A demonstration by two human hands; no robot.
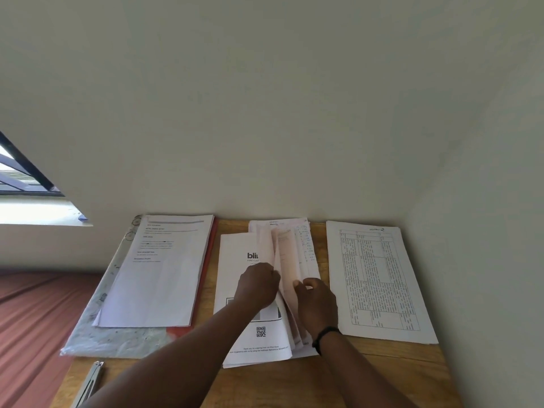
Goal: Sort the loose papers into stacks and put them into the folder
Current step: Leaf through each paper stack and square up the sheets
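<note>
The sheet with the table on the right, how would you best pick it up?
Probably by its near right corner, coming from the table's front edge. The sheet with the table lies flat and alone on the wooden table; its other long edge sits close to the right hand and the middle pile.

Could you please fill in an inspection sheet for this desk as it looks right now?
Surface: light wooden desk, bare along the near edge.
Job's things: white typed-sheet stack on an open red-edged folder at left; fanned middle pile of white papers; white printed table sheet at right.
Clutter: grey metal object at near left, partly cut off.
Grippers: left hand and right hand pinch middle-pile sheets; black wristband on the right wrist.
Cables: nothing seen.
Surroundings: plain pale wall, barred window, reddish-brown floor.
</note>
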